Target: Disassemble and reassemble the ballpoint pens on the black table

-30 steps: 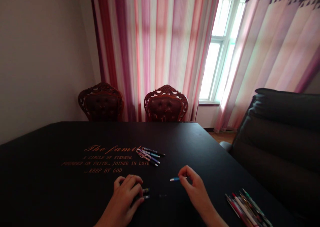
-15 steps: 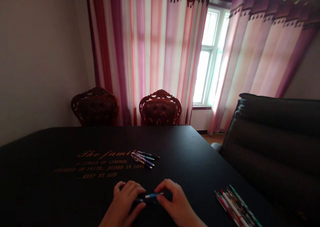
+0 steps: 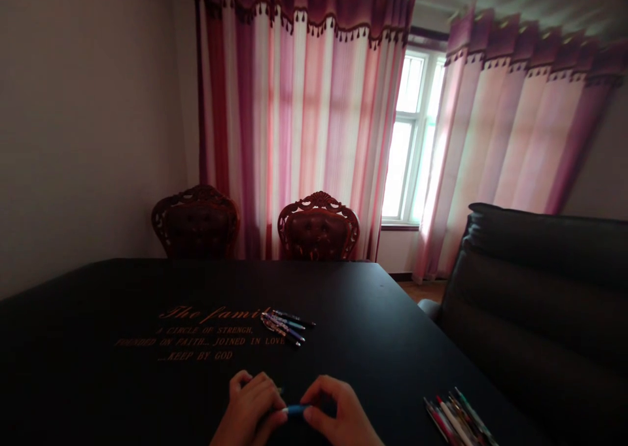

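Blue pen [image 3: 296, 409] crosswise, long axis left-right, pinched by right hand [image 3: 339, 412]; left hand [image 3: 249, 404] curled just beside pale tip (its grip hidden).

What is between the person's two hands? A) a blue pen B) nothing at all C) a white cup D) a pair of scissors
A, because the blue pen shows in the gap between the left hand and the right hand.
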`<state>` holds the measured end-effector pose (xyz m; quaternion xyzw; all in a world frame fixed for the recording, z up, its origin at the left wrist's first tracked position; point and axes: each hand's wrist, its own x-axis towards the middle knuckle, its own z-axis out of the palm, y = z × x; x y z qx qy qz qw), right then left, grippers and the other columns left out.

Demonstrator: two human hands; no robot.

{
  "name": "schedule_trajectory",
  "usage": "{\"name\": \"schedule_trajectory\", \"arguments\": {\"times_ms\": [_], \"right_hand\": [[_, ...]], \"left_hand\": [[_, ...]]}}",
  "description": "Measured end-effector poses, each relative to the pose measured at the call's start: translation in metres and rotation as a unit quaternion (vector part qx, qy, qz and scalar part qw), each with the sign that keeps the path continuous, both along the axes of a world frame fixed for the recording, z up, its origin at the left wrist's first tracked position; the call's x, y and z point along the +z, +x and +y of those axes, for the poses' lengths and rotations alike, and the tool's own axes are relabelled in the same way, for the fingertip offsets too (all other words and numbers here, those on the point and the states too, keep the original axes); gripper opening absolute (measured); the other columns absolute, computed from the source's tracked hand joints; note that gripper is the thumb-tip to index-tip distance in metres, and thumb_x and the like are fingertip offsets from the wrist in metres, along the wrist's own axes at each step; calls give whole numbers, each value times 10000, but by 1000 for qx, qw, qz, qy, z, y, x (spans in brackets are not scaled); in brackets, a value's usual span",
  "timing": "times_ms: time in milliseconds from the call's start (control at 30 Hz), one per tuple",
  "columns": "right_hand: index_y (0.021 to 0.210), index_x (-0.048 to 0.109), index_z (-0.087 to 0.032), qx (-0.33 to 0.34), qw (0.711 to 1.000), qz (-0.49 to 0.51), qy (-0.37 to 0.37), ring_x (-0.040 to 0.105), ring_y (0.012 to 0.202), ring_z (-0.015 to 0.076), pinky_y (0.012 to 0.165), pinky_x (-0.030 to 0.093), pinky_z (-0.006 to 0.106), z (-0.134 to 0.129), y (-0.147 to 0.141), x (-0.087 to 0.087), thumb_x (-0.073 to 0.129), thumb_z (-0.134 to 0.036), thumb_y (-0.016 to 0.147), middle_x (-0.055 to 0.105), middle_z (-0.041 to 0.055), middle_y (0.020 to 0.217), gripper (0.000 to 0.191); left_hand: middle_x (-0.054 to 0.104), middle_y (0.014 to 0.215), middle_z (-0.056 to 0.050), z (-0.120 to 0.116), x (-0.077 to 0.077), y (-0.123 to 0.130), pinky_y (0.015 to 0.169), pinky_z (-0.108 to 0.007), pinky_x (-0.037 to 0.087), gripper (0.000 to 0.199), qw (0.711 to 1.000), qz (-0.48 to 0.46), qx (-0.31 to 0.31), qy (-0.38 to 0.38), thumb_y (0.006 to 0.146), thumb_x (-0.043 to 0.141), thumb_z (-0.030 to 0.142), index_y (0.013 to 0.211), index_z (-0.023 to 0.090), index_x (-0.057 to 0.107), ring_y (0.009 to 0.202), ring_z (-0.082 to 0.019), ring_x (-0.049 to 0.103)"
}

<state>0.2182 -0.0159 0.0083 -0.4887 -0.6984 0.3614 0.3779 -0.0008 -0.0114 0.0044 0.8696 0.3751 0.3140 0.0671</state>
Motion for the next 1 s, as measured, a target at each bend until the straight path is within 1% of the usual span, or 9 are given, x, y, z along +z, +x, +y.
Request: {"name": "schedule_trajectory", "arguments": {"times_ms": [133,300,400,467,600,700,800,900,1000], "right_hand": [[861,723,-173,-10,1000,1,-14,592,943,247,876,414,346,-2,1,-1,681,-233,727,671,56,920,153],[847,732,-172,-13,1000,16,-17,590,938,248,869,416,353,-4,3,-1,661,-252,738,671,61,915,153],[848,735,-170,-18,1000,16,-16,588,903,235,839,426,338,-3,3,0,665,-215,707,660,55,903,165],[851,734,-165,-15,1000,11,-23,582,837,215,779,435,316,-1,3,0,659,-193,688,646,45,857,181],[816,716,-152,5,998,32,-48,554,711,170,668,418,268,3,3,-3,648,-170,666,609,6,719,165],[800,703,-150,20,995,75,-62,549,681,151,641,411,250,5,3,-10,658,-159,646,598,-12,690,161],[793,697,-156,46,990,113,-71,550,655,134,624,416,235,7,3,-16,669,-170,638,594,-26,676,158],[779,692,-160,50,986,134,-79,552,631,125,607,417,226,8,3,-16,678,-202,629,600,-29,665,157],[754,692,-164,41,987,130,-80,525,583,112,559,390,214,9,3,-12,692,-249,624,580,-38,623,155]], "left_hand": [[668,771,39,1,-4,0,824,-332,338,157,1000,-3,-9,-30,925,562,333,805,234,582,771,-154,607],[661,775,27,-1,-8,0,840,-347,334,193,999,15,-18,-42,928,553,362,798,221,562,790,-162,609],[669,766,23,3,-18,1,810,-341,341,212,999,25,-38,-19,925,549,394,797,225,559,766,-162,614],[677,751,19,7,-24,3,784,-338,346,250,999,21,-49,12,921,533,439,790,229,563,736,-165,618],[674,686,29,12,-29,6,712,-312,345,331,997,18,-50,59,921,494,500,748,225,558,657,-151,612],[674,677,36,13,-29,5,715,-306,341,308,995,38,-59,65,929,498,472,757,228,570,658,-145,617],[679,691,37,14,-36,3,746,-313,337,302,995,42,-68,66,920,502,498,782,241,582,686,-156,626],[683,683,39,17,-43,3,752,-315,330,359,994,37,-73,76,919,459,551,774,244,577,676,-154,625],[691,677,44,20,-44,4,749,-312,328,399,993,42,-72,79,942,390,557,773,249,579,666,-145,627]]}}
